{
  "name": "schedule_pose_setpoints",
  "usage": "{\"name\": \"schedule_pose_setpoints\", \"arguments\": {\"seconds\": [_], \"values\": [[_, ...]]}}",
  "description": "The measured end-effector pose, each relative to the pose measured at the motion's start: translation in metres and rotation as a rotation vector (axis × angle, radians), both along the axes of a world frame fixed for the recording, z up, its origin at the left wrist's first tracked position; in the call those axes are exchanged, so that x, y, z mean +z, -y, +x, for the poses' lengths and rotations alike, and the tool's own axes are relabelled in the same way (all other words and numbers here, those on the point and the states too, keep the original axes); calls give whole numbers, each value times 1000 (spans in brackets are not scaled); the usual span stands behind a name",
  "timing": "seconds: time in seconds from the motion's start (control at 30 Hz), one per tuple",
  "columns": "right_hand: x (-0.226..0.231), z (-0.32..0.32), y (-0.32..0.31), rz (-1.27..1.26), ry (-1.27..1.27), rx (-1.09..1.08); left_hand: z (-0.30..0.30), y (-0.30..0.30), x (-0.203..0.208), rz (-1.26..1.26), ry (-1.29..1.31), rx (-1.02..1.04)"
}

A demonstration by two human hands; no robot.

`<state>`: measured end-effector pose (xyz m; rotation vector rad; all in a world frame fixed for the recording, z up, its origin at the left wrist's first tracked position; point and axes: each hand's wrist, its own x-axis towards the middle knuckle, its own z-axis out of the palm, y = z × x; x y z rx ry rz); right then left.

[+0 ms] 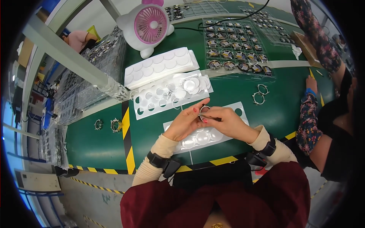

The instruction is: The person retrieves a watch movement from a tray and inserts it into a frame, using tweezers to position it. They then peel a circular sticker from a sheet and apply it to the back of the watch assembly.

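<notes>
Above the front middle of the green table, my left hand (pixel 185 122) is closed around a ring-shaped metal watch case (pixel 204 109), steadying it between thumb and fingers. My right hand (pixel 232 124) pinches a slim dark tool, apparently tweezers (pixel 215 118), with its tip at the watch case. Underneath both hands lies a white sheet of round clear stickers (pixel 201 138), partly covered by them. Just beyond is another sheet with punched-out holes (pixel 146 102), with loose round discs (pixel 193 85) heaped on its right part.
A stack of white sticker sheets (pixel 159 68) lies farther back, near a white-and-pink fan (pixel 151 24). Clear trays (pixel 235 45) hold watch movements. More watch cases sit right (pixel 259 98) and left (pixel 116 124). A metal post (pixel 110 85) stands left; a co-worker's arm (pixel 308 114) rests at right.
</notes>
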<state>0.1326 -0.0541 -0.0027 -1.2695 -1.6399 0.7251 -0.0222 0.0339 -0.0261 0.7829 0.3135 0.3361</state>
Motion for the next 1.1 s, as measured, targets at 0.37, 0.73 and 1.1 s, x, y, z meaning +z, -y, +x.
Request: {"name": "schedule_pose_setpoints", "arguments": {"seconds": [0.37,0.73,1.1], "values": [[16,-24,-37,-125,213,0,-24,-19,-6,149,-65,66],[5,-16,-96,112,267,-266,-38,-53,-8,-118,142,496],[-7,-8,-152,-24,586,-158,-55,-68,-15,-217,204,717]]}}
